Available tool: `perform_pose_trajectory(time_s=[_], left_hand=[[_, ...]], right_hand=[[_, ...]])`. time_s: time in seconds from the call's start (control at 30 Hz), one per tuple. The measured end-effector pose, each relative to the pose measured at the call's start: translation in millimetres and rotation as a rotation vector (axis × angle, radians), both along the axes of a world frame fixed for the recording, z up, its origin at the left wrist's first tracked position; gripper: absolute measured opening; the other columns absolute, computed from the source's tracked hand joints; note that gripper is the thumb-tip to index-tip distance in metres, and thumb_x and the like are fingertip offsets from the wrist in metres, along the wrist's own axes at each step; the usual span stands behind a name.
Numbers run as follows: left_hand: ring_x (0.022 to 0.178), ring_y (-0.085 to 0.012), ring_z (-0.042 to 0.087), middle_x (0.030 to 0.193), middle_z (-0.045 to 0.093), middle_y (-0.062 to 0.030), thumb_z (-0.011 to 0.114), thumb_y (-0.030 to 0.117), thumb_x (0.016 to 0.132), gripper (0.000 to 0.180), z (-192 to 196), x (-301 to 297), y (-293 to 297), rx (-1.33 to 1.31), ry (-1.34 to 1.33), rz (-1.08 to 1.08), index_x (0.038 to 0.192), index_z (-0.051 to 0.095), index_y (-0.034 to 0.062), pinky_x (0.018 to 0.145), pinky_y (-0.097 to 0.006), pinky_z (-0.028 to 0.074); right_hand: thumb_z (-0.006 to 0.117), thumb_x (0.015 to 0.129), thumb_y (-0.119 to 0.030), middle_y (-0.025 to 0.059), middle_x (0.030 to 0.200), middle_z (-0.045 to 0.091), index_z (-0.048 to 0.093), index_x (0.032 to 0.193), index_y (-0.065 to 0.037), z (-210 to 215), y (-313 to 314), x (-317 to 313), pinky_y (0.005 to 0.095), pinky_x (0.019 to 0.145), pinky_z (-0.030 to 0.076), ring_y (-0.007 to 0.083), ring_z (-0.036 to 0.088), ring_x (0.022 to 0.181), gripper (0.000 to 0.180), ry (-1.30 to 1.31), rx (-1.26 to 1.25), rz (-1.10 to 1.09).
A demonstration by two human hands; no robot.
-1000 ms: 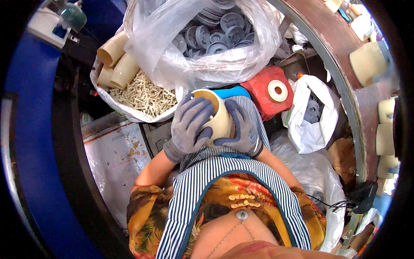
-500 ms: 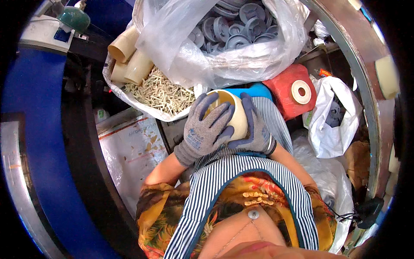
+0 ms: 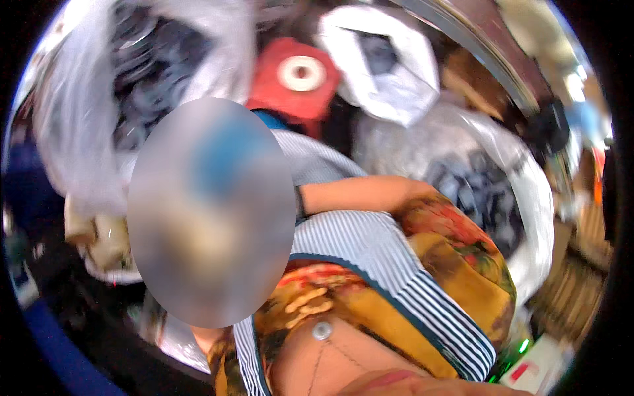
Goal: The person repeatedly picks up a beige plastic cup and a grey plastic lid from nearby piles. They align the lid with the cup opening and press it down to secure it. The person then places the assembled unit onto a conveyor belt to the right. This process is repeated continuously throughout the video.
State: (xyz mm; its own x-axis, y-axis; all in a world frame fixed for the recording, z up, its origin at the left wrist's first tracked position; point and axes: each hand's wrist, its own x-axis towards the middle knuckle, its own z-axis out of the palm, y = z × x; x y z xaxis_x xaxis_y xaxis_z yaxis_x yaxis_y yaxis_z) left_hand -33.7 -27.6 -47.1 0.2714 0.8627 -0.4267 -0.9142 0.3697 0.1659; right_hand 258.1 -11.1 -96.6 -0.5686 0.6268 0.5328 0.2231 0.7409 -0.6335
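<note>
Since half a second ago your head has swung right and tipped. The whole view is now smeared with motion, and the red block with the white ring [image 3: 294, 76] has slid from the right side to the top centre.

Nearest to you, the striped and flowered cloth [image 3: 389, 264] on your chest fills the lower middle. Just beyond it your right forearm [image 3: 356, 195] runs leftward across your body, with a dark band [image 3: 300, 203] at the wrist. There it goes under a blurred oval patch that covers the left middle of the view. Both hands lie under that patch, so I cannot tell whether either grip is spread or pressed shut.

The cream tube you held between the gloves earlier is also out of sight now. By my judgement it is still under the patch, left of your right wrist. The right arm is the only one whose line can be followed toward it. Its long axis cannot be read.

Left of the patch a few pale tubes [image 3: 99, 231] show dimly, low down. Farther out, a clear bag of dark grey pieces [image 3: 152, 79] sits at the upper left and a white bag [image 3: 383, 72] just right of the red block. A second clear bag of dark pieces [image 3: 475, 191] sits beyond your right elbow. A curved metal rim [image 3: 489, 53] closes the upper right.
</note>
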Motion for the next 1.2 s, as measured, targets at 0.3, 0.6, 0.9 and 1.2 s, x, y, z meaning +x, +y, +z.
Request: perform_pose_trajectory(time_s=[0.3, 0.6, 0.9, 1.2], left_hand=[[0.051, -0.0091, 0.026, 0.056, 0.027, 0.0039, 0.044, 0.028, 0.102, 0.04, 17, -16, 9, 0.485, 0.009, 0.182, 0.065, 0.037, 0.0161, 0.053, -0.026, 0.026], [0.136, -0.0314, 0.039, 0.148, 0.04, -0.019, 0.042, 0.058, 0.098, 0.076, 36, 92, -24, 0.509, 1.116, -0.012, 0.149, 0.032, 0.0018, 0.113, -0.046, 0.032], [0.13, -0.0309, 0.046, 0.143, 0.045, -0.0178, 0.051, 0.051, 0.095, 0.072, -6, 149, -9, 0.655, 1.233, -0.16, 0.145, 0.036, 0.0023, 0.108, -0.047, 0.04], [0.136, -0.0262, 0.04, 0.151, 0.039, -0.0153, 0.044, 0.056, 0.097, 0.078, -55, 105, 19, 0.655, 0.959, -0.292, 0.15, 0.03, 0.002, 0.116, -0.04, 0.029]], right_hand=[[0.075, 0.06, -0.07, 0.0202, 0.148, 0.038, 0.036, 0.147, -0.009, 2, -25, 22, 0.0547, 0.104, 0.036, 0.0408, 0.041, 0.131, 0.113, 0.078, -0.044, -0.097], [0.072, 0.062, -0.071, 0.0179, 0.144, 0.042, 0.032, 0.15, -0.011, 50, -42, 34, 0.051, 0.098, 0.043, 0.0399, 0.046, 0.124, 0.114, -0.031, -0.094, -0.55], [0.065, 0.089, -0.022, 0.0091, 0.118, 0.064, 0.063, 0.118, -0.009, -96, -119, 303, 0.0351, 0.086, 0.051, 0.0208, 0.064, 0.101, 0.032, 0.319, -0.506, -1.489], [0.057, 0.092, -0.029, 0.0119, 0.137, 0.054, 0.051, 0.135, -0.015, -261, -247, 477, 0.04, 0.103, 0.041, 0.0233, 0.053, 0.121, 0.046, -1.3, -1.36, -1.354]])
